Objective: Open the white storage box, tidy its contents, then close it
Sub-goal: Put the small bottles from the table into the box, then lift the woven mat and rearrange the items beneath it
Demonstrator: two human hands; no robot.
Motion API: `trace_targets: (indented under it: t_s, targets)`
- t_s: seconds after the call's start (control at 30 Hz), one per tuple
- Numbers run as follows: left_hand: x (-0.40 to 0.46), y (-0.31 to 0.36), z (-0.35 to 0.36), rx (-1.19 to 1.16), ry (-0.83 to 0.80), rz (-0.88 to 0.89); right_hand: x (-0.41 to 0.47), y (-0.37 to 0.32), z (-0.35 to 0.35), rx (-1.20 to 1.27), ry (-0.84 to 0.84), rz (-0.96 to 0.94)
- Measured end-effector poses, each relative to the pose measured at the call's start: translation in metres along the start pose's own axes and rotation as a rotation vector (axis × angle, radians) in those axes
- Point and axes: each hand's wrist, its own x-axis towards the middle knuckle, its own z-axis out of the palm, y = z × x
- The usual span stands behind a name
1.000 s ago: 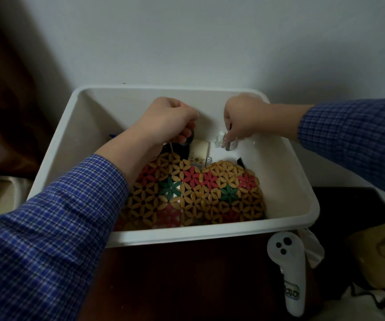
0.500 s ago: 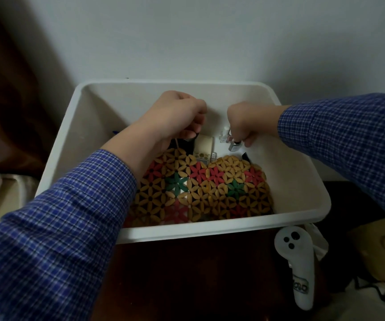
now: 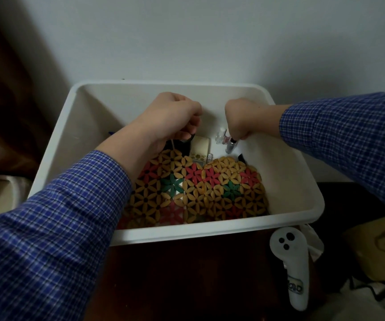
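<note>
Two steps remain, I judge: white storage box [image 3: 302, 200] is open, left hand [image 3: 175, 121] grips something dark, right hand [image 3: 240, 121] pinches a small bottle [image 3: 231, 144]; tidying unfinished, closing undone.

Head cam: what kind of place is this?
Probably a home room: an open white plastic storage box holding small nail-polish bottles and a woven floral mat, on dark wooden furniture against a plain white wall.

Dark wooden table [image 3: 186, 281]: my white storage box [image 3: 210, 235] at its back; white controller [image 3: 291, 262] front-right, beside box.
</note>
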Motion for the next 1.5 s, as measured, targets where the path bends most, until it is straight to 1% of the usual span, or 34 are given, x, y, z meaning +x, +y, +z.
trace_targets:
  t_s: [0.2,0.4,0.53,0.67,1.03,1.13,1.17,1.2,1.27,1.3,1.37,1.4,1.43,1.5]
  targets:
    - [0.000,0.000,-0.001,0.004,-0.003,-0.002,0.001,0.005,-0.002,-0.047,0.057,-0.059]
    - [-0.002,-0.001,-0.001,0.065,-0.002,0.018,-0.002,0.011,0.007,-0.019,0.135,-0.147]
    - [-0.002,0.000,-0.001,0.023,0.000,0.043,-0.003,0.010,0.012,-0.027,0.165,-0.201]
    - [-0.002,0.000,-0.002,0.045,-0.007,0.034,-0.005,0.010,0.012,-0.039,0.190,-0.224]
    - [-0.002,0.000,-0.002,0.040,-0.017,0.008,-0.025,0.005,0.003,-0.088,0.170,-0.236]
    - [-0.002,0.000,-0.002,0.043,-0.012,0.006,-0.034,0.004,-0.005,-0.035,0.215,-0.234]
    - [-0.002,0.001,-0.003,0.048,-0.006,0.011,-0.036,0.005,-0.008,0.035,0.220,-0.258]
    - [-0.002,0.001,-0.004,0.067,0.004,0.021,-0.041,0.005,-0.010,0.163,0.197,-0.278]
    - [-0.005,0.001,-0.006,0.201,0.021,0.066,-0.055,0.004,-0.009,0.447,0.070,-0.321]
    - [-0.007,0.001,-0.006,0.338,0.018,0.109,-0.063,0.003,-0.006,0.517,-0.007,-0.337]
    - [-0.015,0.001,-0.007,0.664,-0.011,0.208,-0.073,0.001,0.006,0.488,-0.159,-0.353]
    - [-0.019,0.001,-0.007,0.788,-0.040,0.236,-0.075,-0.001,0.013,0.445,-0.221,-0.352]
    - [-0.023,0.001,-0.009,0.868,-0.078,0.237,-0.077,-0.003,0.017,0.414,-0.250,-0.350]
    - [-0.030,0.001,-0.013,0.991,-0.153,0.222,-0.077,-0.002,0.022,0.411,-0.201,-0.352]
